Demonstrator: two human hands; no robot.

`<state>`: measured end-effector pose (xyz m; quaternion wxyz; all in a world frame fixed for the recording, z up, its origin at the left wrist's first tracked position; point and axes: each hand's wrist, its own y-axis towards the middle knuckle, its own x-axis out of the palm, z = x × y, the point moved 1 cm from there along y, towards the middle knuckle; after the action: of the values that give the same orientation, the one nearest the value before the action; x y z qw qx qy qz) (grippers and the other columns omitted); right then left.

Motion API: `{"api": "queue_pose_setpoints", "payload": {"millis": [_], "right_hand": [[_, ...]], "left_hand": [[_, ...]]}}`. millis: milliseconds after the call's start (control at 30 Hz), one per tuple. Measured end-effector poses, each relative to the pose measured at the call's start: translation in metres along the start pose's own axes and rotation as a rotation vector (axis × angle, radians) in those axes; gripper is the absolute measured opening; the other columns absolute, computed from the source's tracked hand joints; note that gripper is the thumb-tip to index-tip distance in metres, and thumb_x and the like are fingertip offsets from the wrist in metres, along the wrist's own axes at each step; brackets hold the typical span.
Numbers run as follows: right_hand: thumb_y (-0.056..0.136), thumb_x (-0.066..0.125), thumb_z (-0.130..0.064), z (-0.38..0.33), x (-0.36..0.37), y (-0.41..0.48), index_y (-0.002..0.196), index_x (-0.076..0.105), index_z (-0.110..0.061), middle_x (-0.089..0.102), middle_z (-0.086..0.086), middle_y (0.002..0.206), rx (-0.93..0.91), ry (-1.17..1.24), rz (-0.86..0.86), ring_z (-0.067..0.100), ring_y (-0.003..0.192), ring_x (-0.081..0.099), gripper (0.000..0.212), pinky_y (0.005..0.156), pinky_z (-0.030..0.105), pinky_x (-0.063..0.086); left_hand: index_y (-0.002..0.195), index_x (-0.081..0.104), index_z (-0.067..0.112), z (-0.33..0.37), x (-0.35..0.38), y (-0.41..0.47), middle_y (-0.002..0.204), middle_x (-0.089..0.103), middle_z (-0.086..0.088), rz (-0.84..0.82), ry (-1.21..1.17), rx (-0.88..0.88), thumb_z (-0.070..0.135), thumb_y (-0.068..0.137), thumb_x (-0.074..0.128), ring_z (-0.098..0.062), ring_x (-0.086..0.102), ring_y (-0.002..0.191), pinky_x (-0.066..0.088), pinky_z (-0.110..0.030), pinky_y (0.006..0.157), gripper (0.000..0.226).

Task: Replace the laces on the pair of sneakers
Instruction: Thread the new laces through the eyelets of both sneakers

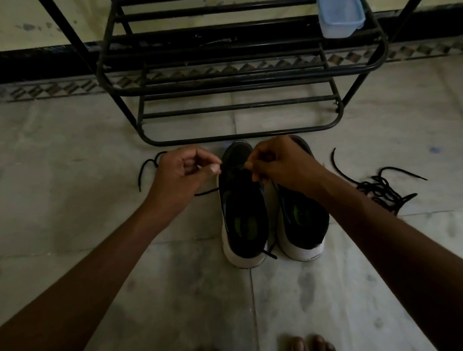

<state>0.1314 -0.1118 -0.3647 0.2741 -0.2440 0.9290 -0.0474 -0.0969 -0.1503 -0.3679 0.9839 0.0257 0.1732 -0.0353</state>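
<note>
Left hand point(185, 168) and right hand point(276, 163) are each pinching the lace point(206, 192); dimness is hiding the sneaker point(244, 216) eyelets.

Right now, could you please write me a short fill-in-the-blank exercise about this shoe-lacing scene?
The left hand and right hand pinch a black lace over the ____ sneaker of the pair. The plastic container on the rack is coloured ____. The tangled laces lie on the floor to the ____ of the pair.
Missing words: left; blue; right.
</note>
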Motion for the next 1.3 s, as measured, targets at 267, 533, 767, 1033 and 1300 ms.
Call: {"api": "queue_pose_setpoints", "payload": {"millis": [267,533,767,1033,1300], "right_hand": [[0.079,0.083,-0.019,0.005,0.011,-0.005,0.113,0.066,-0.021,0.065,0.000,0.103,0.071,-0.233,-0.222,0.013,0.091,0.065,0.039,0.082,0.029,0.056],[0.078,0.084,-0.024,0.005,0.026,-0.006,0.106,0.062,-0.022,0.058,-0.008,0.089,0.083,-0.283,-0.127,0.006,0.078,0.058,0.036,0.064,0.014,0.041],[0.077,0.085,-0.025,0.007,0.035,-0.009,0.101,0.062,-0.018,0.058,-0.007,0.086,0.044,-0.240,-0.031,0.006,0.072,0.057,0.034,0.060,0.015,0.044],[0.081,0.082,-0.027,0.015,0.041,-0.006,0.092,0.074,-0.019,0.069,-0.004,0.083,0.033,-0.232,0.026,0.009,0.073,0.065,0.016,0.072,0.028,0.059],[0.089,0.069,-0.009,0.017,0.054,-0.005,0.099,0.077,-0.012,0.073,0.002,0.088,0.111,-0.168,0.111,0.010,0.075,0.068,0.012,0.071,0.023,0.059]], "left_hand": [[0.095,0.082,0.024,-0.015,0.003,0.003,0.083,0.074,0.018,-0.082,0.218,0.071,0.017,0.083,0.082,-0.006,0.062,0.063,0.041,-0.021,0.056,0.014],[0.091,0.081,0.018,-0.023,0.015,0.001,0.086,0.073,0.013,-0.143,0.261,0.017,0.008,0.084,0.080,0.006,0.066,0.080,0.040,-0.002,0.065,0.012],[0.094,0.080,0.017,-0.024,0.023,-0.001,0.083,0.064,0.016,-0.117,0.338,0.025,0.010,0.086,0.078,0.017,0.055,0.070,0.037,-0.002,0.062,0.011],[0.090,0.079,0.019,-0.028,0.027,0.003,0.077,0.057,0.018,-0.100,0.420,0.053,0.012,0.087,0.077,0.014,0.056,0.076,0.038,-0.002,0.064,0.009],[0.093,0.079,0.023,-0.034,0.032,0.004,0.084,0.060,0.012,-0.149,0.444,0.083,0.014,0.087,0.077,-0.006,0.061,0.081,0.055,-0.034,0.071,0.012]]}}
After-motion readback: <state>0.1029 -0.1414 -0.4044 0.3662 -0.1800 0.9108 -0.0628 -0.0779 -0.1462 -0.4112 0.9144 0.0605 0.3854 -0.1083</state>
